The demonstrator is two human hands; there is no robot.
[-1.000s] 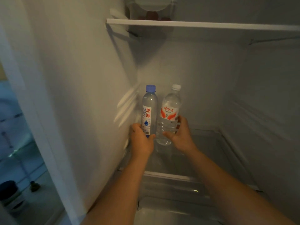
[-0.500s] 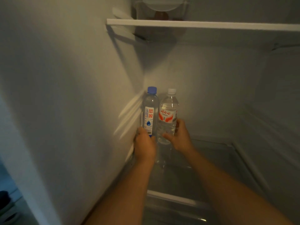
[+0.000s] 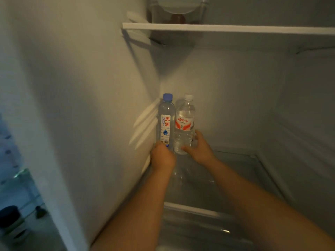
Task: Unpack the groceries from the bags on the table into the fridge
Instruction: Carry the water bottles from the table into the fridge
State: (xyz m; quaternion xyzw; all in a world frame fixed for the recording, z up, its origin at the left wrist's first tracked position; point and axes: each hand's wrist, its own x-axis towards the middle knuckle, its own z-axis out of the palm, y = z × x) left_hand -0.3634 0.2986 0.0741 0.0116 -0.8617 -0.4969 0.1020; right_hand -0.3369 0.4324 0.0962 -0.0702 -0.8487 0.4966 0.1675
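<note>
Dim white walls of the fridge (image 3: 90,105) fill nearly the whole frame, and we look into its lower compartment. Across the top runs a white shelf (image 3: 226,29); on it, at the top centre, stands a clear tub (image 3: 178,6) with something reddish under it, too dark for us to name. Moulded rails (image 3: 145,124) slant along the left wall at mid-height. Below them lies a glass shelf (image 3: 235,169), and under its white front edge, at the bottom of the frame, we see a clear drawer (image 3: 199,230). At the lower left, outside the fridge, a strip of floor (image 3: 27,187) shows with a dark round pot (image 3: 8,214), blurred.

Both bottles stand upright in the back left corner, just left of centre frame, touching or nearly so. The blue-cap bottle (image 3: 166,120) is just beside the left wall and the rails; the white-cap bottle (image 3: 184,124), with a red label, is to its right. Nothing stands between them and the back wall that we can see.

Both forearms reach in from the bottom edge. Our left hand (image 3: 163,157) shows its back to us, fingers curled round the foot of the blue-cap bottle and hiding its base. Our right hand (image 3: 200,149) grips the lower part of the white-cap bottle, thumb across the front, fingers wrapped round the far right side. Whether either base rests on the glass we cannot tell.
</note>
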